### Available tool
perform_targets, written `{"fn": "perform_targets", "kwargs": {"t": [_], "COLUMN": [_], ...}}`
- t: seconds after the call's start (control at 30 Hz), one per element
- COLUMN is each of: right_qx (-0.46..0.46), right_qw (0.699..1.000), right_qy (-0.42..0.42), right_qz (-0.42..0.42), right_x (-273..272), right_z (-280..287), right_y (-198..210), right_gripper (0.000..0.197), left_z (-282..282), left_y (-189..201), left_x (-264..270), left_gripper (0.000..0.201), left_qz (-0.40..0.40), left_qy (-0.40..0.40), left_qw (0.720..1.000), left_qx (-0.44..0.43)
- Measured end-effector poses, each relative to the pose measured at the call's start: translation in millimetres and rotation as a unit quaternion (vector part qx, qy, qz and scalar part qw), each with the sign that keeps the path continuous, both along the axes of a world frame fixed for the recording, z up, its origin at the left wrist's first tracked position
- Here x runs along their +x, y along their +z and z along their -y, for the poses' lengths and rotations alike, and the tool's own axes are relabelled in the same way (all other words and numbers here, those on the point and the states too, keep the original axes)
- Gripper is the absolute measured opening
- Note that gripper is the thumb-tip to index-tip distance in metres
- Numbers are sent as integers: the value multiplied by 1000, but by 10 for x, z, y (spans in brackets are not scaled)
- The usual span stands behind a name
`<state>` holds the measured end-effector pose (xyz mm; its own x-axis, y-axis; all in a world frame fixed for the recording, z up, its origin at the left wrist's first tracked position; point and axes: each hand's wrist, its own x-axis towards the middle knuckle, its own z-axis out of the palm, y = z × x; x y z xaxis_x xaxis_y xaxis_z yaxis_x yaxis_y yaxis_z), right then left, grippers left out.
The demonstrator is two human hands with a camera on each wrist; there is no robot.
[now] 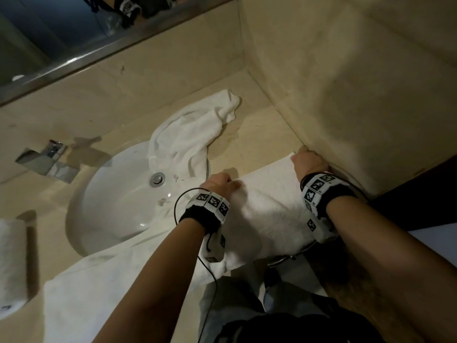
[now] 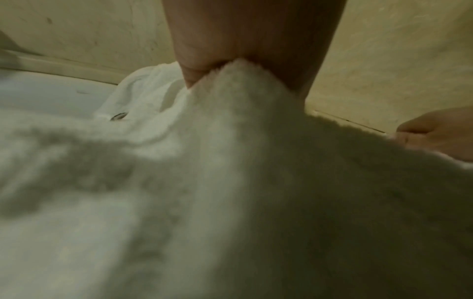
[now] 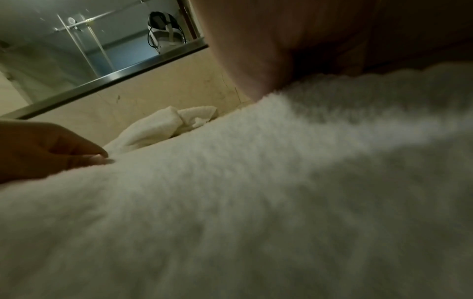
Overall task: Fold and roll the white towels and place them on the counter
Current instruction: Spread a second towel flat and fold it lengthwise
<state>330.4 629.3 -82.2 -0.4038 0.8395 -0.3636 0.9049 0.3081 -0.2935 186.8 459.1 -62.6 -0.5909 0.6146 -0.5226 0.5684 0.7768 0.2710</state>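
The white towel [image 1: 269,209] lay spread on the beige bench [image 1: 259,137], right of the sink [image 1: 118,209], its near end hanging over the front edge. The left hand [image 1: 218,183] pinched its far left corner; the right hand [image 1: 309,163] pinched the far right corner by the side wall. A crumpled towel [image 1: 190,134] draped from the bench into the sink basin. A rolled towel [image 1: 11,258] rested at far left.
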Motion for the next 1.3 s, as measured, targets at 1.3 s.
{"fn": "perform_targets", "kwargs": {"t": [1.3], "right_qx": [-132], "right_qw": [933], "right_qy": [256], "right_qz": [215], "right_x": [-572], "right_z": [1115], "right_y": [292], "right_gripper": [70], "left_z": [2358], "left_y": [209], "left_x": [-24], "left_gripper": [69], "left_qz": [-26], "left_qy": [410], "left_qw": [891], "left_qx": [-194]}}
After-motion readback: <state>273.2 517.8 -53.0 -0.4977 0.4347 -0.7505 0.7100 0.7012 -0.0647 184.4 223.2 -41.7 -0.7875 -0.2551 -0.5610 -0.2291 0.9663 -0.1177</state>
